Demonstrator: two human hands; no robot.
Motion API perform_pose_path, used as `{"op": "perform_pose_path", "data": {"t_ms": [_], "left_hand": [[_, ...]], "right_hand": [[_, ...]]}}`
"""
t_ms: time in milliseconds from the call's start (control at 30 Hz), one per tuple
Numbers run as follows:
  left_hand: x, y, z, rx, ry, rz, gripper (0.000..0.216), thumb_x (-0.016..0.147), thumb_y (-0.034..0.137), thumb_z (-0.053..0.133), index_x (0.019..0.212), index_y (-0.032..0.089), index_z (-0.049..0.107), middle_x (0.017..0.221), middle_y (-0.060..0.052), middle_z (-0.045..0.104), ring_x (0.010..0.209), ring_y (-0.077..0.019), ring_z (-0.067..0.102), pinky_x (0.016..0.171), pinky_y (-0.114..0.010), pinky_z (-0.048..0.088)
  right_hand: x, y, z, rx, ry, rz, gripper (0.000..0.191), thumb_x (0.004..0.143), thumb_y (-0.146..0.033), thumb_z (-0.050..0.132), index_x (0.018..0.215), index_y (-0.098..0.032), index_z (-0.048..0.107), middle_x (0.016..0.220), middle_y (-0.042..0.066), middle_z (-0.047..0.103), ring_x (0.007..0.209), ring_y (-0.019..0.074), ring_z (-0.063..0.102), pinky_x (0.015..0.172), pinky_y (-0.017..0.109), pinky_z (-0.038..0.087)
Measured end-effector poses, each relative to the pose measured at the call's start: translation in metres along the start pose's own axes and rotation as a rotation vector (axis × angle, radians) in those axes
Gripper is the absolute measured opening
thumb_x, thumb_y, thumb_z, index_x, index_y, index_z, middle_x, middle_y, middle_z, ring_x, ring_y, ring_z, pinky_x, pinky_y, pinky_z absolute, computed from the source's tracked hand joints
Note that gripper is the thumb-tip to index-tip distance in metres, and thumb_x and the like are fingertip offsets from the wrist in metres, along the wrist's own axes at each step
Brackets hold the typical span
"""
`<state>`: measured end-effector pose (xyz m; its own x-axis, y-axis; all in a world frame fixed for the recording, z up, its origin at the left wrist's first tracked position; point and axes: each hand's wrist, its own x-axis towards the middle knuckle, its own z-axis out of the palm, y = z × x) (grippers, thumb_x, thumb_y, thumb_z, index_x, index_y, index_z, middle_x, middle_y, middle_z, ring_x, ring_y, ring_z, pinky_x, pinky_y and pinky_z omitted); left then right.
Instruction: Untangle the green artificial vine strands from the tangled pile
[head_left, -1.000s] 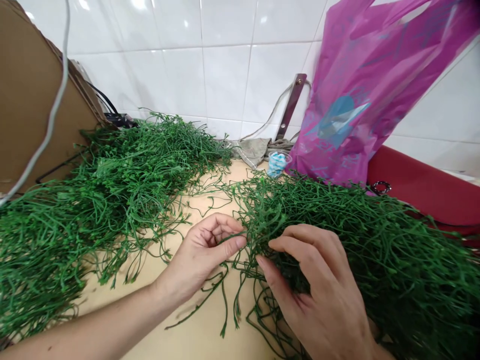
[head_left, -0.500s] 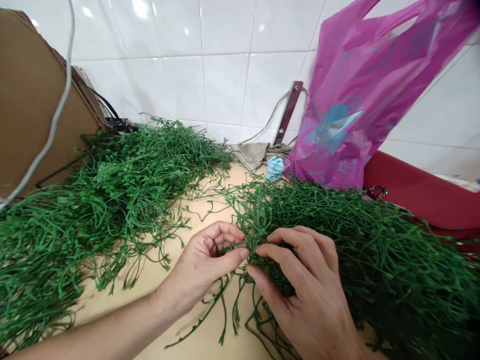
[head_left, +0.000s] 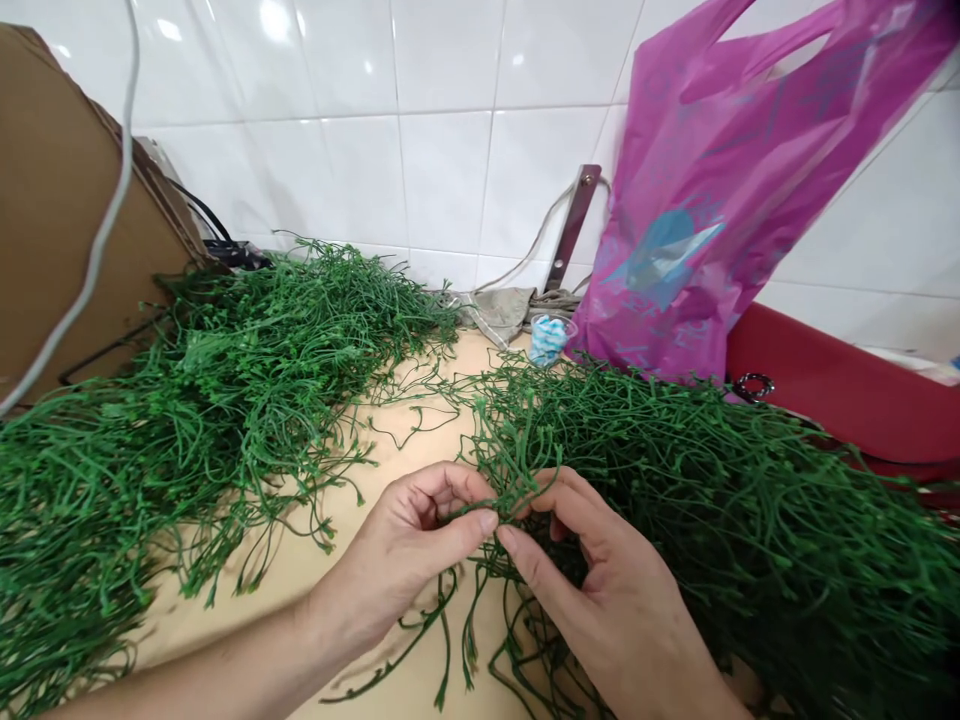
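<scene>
Thin green artificial plant stems with small branching tips (head_left: 517,445) are pinched between my two hands, over the tan tabletop (head_left: 289,580). My left hand (head_left: 420,530) has thumb and fingers closed on the stems from the left. From the right, my right hand (head_left: 600,570) closes thumb and forefinger on the same bunch, its thumb tip almost touching the left thumb. Several stem ends hang below the hands. Just beyond my right hand spreads a large heap of darker green stems (head_left: 765,520). The exact joint between the fingertips is hidden.
Another heap of green stems (head_left: 247,370) covers the left side, beside a cardboard box (head_left: 67,200) and a hanging white cable (head_left: 105,240). At the back stand a small clear cup with blue-and-white pieces (head_left: 549,340), a metal bracket (head_left: 574,225) and a pink plastic bag (head_left: 705,200).
My right hand has moved in, its thumb and forefinger closing on the stems beside the left thumb. The bunch's tips have shifted and spread slightly to the right.
</scene>
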<state>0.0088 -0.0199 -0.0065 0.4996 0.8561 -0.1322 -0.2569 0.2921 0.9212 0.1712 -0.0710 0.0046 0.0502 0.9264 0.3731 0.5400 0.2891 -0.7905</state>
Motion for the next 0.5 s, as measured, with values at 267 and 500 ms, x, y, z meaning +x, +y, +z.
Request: {"op": "perform_pose_path", "data": {"t_ms": [267,500], "left_hand": [[-0.002,0.0,0.003,-0.031,0.001,0.006,0.019,0.079,0.03,0.075,0.078,0.016,0.062,0.062,0.005,0.057,0.057,-0.0068,0.047,0.057,-0.019,0.036],[-0.004,0.002,0.008,-0.041,-0.028,0.07,0.023,0.074,0.017,0.077,0.068,0.017,0.055,0.059,0.004,0.062,0.058,-0.0069,0.055,0.058,-0.016,0.041]], "right_hand": [[-0.004,-0.006,0.002,0.723,-0.2,0.52,0.021,0.083,-0.04,0.07,0.081,-0.022,0.06,0.077,-0.002,0.063,0.076,0.0132,0.058,0.071,0.023,0.048],[-0.001,-0.013,0.006,0.926,-0.056,0.583,0.023,0.072,-0.029,0.079,0.072,-0.021,0.057,0.071,-0.005,0.059,0.069,0.0094,0.051,0.069,0.019,0.046]]}}
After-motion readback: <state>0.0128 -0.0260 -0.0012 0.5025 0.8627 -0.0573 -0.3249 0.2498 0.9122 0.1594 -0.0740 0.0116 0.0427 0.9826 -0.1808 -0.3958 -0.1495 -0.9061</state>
